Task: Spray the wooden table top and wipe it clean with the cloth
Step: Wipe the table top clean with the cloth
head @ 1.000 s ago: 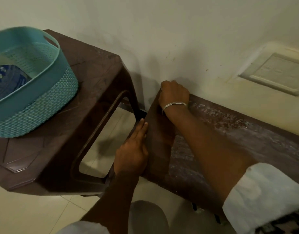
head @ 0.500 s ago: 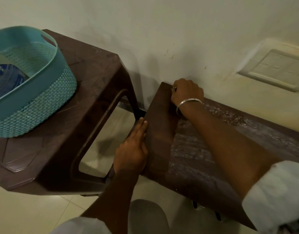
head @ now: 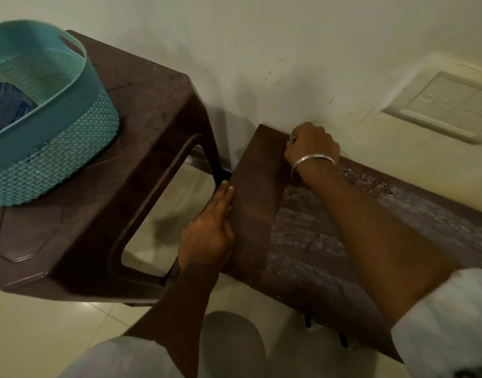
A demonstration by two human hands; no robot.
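Note:
The wooden table top (head: pixel 261 214) runs along the wall, dark and clean at its left end, with whitish dusty streaks (head: pixel 310 236) further right. My right hand (head: pixel 312 144), a metal bangle at its wrist, sits at the table's far edge by the wall. Its fingers are curled down over a dark cloth that barely shows under them. My left hand (head: pixel 212 230) rests on the table's left edge with its fingers straight. No spray bottle is plainly visible.
A brown plastic stool (head: pixel 141 148) stands just left of the table. On it sits a teal basket (head: pixel 79 143) with a blue object (head: pixel 5 107) inside. A switch plate (head: pixel 447 105) is set into the wall. Pale tiled floor (head: pixel 43 336) lies below.
My right hand has slid a little to the right along the wall edge, away from the table's far left corner. My left hand stays on the left edge.

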